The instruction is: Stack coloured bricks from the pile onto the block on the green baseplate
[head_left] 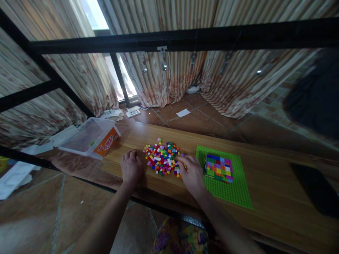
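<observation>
Head view: small multicoloured plastic bricks, best picked singly, are flanked between the long edges of the brown wooden bench by the curled left hand and right hand, whose grips cannot be told.

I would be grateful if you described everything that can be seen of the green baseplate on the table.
The green baseplate is a thin, bright green, four-sided sheet, plastic by its look, with rows of small studs. It lies flat on the wooden table, to the right of the loose brick pile. A multicoloured brick build sits on it, leaving green showing around. The right hand is by its left edge; whether they touch is unclear.
</observation>
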The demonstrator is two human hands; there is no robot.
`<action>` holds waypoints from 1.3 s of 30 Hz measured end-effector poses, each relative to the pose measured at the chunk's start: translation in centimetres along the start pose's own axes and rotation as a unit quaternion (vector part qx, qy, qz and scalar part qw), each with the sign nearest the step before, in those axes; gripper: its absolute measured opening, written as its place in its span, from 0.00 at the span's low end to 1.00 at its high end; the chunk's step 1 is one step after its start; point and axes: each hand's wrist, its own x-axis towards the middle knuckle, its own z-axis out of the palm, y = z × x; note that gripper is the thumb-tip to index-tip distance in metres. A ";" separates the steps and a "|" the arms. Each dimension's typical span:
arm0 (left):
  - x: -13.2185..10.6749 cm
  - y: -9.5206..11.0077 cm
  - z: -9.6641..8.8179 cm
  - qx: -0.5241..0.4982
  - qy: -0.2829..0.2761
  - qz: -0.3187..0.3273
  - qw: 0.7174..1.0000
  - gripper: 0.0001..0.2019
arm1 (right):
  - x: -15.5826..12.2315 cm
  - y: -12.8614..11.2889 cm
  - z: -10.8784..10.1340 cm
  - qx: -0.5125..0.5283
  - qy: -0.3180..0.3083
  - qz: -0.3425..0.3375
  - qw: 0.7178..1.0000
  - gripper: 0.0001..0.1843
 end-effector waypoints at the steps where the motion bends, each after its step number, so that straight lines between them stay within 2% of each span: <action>1: 0.0 0.0 0.0 0.001 0.000 0.000 1.000 0.16 | 1.3 0.1 0.7 -0.005 -0.013 -0.004 1.000 0.13; 5: -0.1 0.1 -0.1 -0.003 0.002 -0.007 1.000 0.16 | 5.3 0.2 2.8 -0.051 -0.086 -0.017 0.995 0.11; 9: -0.2 0.1 0.0 -0.007 0.003 -0.014 1.000 0.16 | 6.7 -0.2 3.8 -0.106 -0.132 -0.029 0.985 0.09; 17: -0.2 -0.1 0.2 -0.002 0.007 -0.008 1.000 0.16 | 6.6 -0.5 3.5 -0.142 -0.153 -0.048 0.977 0.06; 21: -0.2 -0.1 0.3 0.002 0.013 -0.005 1.000 0.15 | 5.8 -0.1 3.0 -0.150 -0.157 -0.068 0.974 0.08; 26: -0.2 -0.2 0.3 0.001 0.020 0.004 1.000 0.15 | 4.6 1.0 2.8 -0.124 -0.122 -0.058 0.983 0.13; 32: -0.2 -0.1 0.3 0.004 0.018 -0.008 1.000 0.15 | 3.7 1.6 2.5 -0.045 -0.067 -0.007 0.997 0.12; 35: -0.2 -0.1 0.3 0.003 0.017 -0.007 1.000 0.15 | 4.5 0.7 2.7 -0.032 -0.087 -0.010 0.996 0.12; 39: -0.3 -0.2 0.3 0.000 0.019 -0.002 1.000 0.15 | 7.1 -1.2 4.1 -0.046 -0.156 -0.066 0.984 0.13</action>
